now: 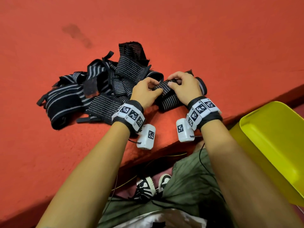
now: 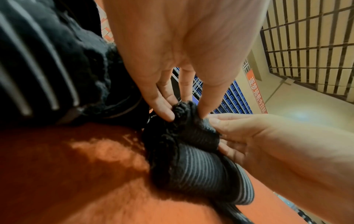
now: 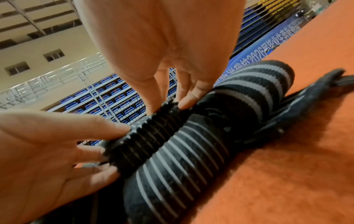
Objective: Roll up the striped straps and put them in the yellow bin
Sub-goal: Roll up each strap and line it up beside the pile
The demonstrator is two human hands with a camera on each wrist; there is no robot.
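Head view, looking down: two bare hands side by side over a red carpeted platform [image 1: 181, 30]. Left hand [image 1: 145, 91] and right hand [image 1: 184, 86] both pinching the edge of one black elastic strap with thin grey stripes [image 1: 164, 86], thumbs near, other fingers curled over the far side. Under that edge, a thicker rolled part of the strap lying on the carpet between the wrists. Just beyond the right hand, one finished roll of black strap with wide grey stripes [image 1: 202, 86]. To the left, touching the left hand, a tangled heap of loose striped straps [image 1: 92, 89]; exact count impossible, several overlapping. One yellow plastic bin [image 1: 269, 142] at lower right, off the platform edge, near the right forearm, well apart from the heap. Two white marker-tagged wristbands, one per wrist. Olive trousers and two black-and-white shoes at bottom.

Left wrist view: left fingers [image 2: 162, 104] pressed together on the frayed strap end, right fingers [image 2: 226, 124] pinching it from the side; rolled striped part [image 2: 201, 171] resting on red carpet. Heap filling the upper left, blocking the background there.

Right wrist view: right fingers [image 3: 189, 98] pinching the frayed edge, left fingers [image 3: 107, 128] gripping it further along; wide-striped roll [image 3: 258, 81] just beside, touching the strap. Blue stadium seats behind.
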